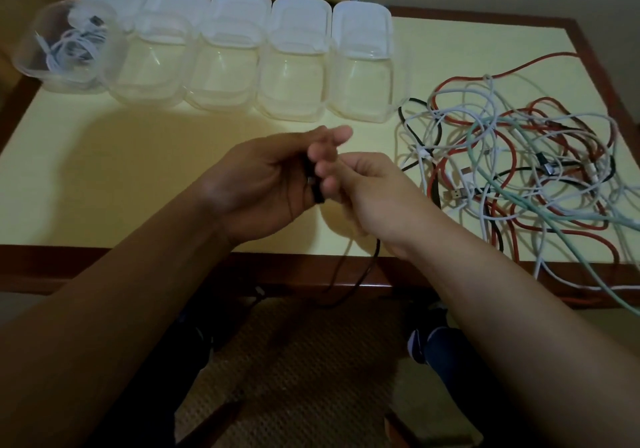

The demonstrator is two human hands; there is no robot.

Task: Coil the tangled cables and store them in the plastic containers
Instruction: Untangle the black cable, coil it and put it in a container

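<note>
Along the table's far edge, five clear plastic containers (221,66) stand; the leftmost (65,45) holds a coiled white cable (69,49). Both hands, left (263,180) and right (363,191), pinch a thin black cable (367,271) over the pale yellow tabletop (138,170), beside the tangled cables (519,163).

Two bare hands meet, fingertips together, forearms reaching in from below.
The left hand (263,184) lies palm up, fingers curled inward; the right hand (363,191) is turned knuckles up, fingers bent and pinching.
</note>
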